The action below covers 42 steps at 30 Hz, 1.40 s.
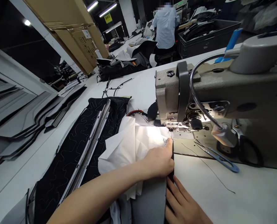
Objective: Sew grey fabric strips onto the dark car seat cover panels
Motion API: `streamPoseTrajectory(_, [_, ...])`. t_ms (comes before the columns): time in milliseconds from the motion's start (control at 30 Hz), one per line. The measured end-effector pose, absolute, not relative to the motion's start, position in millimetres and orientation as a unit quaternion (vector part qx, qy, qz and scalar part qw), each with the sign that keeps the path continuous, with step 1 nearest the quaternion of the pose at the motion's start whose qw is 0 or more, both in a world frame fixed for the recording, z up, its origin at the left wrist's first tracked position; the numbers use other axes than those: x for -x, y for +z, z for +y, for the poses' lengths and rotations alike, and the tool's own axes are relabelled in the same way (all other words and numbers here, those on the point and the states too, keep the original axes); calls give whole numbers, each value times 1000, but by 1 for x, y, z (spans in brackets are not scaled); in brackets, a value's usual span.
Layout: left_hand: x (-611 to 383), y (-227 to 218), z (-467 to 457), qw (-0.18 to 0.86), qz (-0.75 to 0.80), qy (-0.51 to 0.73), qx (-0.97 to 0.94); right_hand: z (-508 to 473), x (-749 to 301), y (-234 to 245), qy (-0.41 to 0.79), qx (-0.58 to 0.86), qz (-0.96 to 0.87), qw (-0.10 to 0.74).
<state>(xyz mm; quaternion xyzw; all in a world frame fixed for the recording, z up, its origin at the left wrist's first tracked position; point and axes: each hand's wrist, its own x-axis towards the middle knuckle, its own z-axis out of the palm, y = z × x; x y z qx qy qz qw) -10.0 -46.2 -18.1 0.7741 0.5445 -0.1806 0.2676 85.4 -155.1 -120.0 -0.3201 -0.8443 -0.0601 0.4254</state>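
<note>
My left hand reaches across the cloth, its index finger stretched to the edge of a white fabric piece close to the needle area of a sewing machine. Its other fingers are curled in on the work. A small printed label shows by that fingertip. Lower down, my right hand lies with fingers stretched along the dark edge of a grey panel. Black quilted fabric with pale wavy stitching and long light strips spreads left of the white piece.
Blue-handled snips and black-handled scissors lie on the machine bed's right side. A loose thread trails over the white table. Stacked grey panels stand left. Behind are a cardboard box, a dark bin and a person.
</note>
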Motion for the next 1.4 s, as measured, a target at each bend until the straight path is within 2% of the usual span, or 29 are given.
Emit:
streamPoseTrajectory(267, [8,-31,-33,291,552,-111,-773,-143,-99,-124,-16,308,-868,388])
streamPoseTrajectory(467, [15,-39,-39,316,543,-36,-777,-142,-98,-124,-12,316,-863,395])
streamPoseTrajectory(667, [11,-33,-35,311,543,-57,-778,-141,-100,-123,-14,312,-868,387])
streamPoseTrajectory(900, [8,-39,-25,264,557,-39,-786,-131,-101,-120,37,315,-873,371])
streamPoseTrajectory(1100, [6,-38,-29,211,557,-71,-800,-133,-99,-111,39,341,-873,346])
streamPoseTrajectory(1233, [9,-25,-45,187,548,-172,-797,-151,-96,-111,15,353,-883,309])
streamPoseTrajectory(1400, [13,-12,-52,222,533,-219,-787,-174,-86,-120,-11,337,-871,358])
